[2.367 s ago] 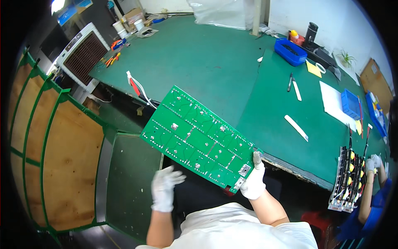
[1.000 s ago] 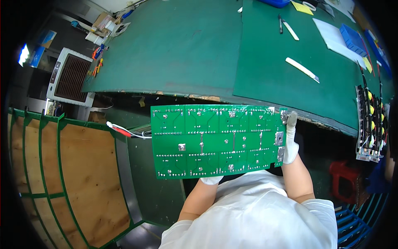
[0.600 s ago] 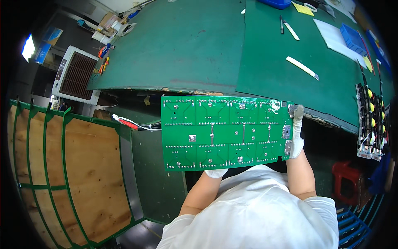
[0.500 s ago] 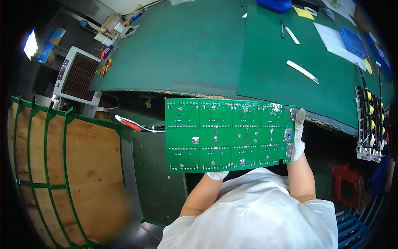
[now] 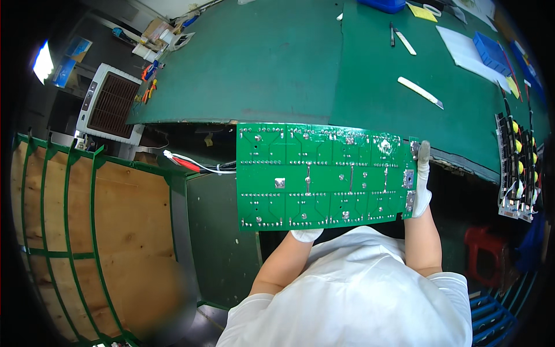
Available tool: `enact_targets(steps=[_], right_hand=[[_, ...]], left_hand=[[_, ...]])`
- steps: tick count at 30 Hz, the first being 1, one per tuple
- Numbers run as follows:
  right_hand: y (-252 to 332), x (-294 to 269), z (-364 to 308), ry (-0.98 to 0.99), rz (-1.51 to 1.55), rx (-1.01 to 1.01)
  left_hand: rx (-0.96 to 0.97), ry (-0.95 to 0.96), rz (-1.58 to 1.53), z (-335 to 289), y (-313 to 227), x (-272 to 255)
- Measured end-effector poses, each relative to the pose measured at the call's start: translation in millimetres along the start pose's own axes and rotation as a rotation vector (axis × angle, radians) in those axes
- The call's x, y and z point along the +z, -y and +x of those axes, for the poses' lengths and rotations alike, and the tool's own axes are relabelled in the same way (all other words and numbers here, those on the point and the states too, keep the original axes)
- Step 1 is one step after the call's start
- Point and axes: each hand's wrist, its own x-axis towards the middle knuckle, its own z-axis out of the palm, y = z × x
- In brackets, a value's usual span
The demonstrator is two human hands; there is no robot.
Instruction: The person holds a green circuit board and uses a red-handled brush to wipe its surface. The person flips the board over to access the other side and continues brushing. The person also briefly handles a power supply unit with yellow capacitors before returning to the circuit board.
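A large green circuit board (image 5: pixel 324 184) is held in front of my chest with its soldered underside up, many silver solder points showing. My right hand (image 5: pixel 422 179), in a whitish glove, grips its right edge beside the metal pads. The gloved left hand (image 5: pixel 307 235) is under the near edge, bearing the board from below; its fingers are hidden behind it. From the board's left end sticks out a bundle of red, white and black wires (image 5: pixel 199 166), bound with a white tie.
Beyond the board lies a green-topped workbench (image 5: pixel 272 69). On it are a white-handled blade (image 5: pixel 420 92), a black pen (image 5: pixel 392 34) and a blue bin (image 5: pixel 491 53). Other assembled boards (image 5: pixel 516 168) stand at the right. A wood-panelled green rack (image 5: pixel 133 225) is left; a red stool (image 5: pixel 484 254) is lower right.
The board has shifted slightly away from me and to the right, both hands moving with it. Its far edge now overlaps more of the workbench's front edge.
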Motion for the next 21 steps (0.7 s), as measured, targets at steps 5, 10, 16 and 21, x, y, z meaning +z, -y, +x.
enact_targets(steps=[5, 10, 16, 21], right_hand=[[2, 2, 3, -0.022, 0.007, -0.037], [11, 8, 6, 0.042, 0.117, -0.046], [24, 6, -1, -0.010, 0.005, -0.124], [34, 13, -5, -0.009, 0.070, -0.170]], left_hand=[[0.045, -0.037, 0.010, 4, 2, 1], [-0.612, -0.045, -1.419, 20, -6, 25], [-1.020, 0.031, -1.568, 49, 0, 50], [-0.928, -0.069, -1.483, 55, -1, 39]])
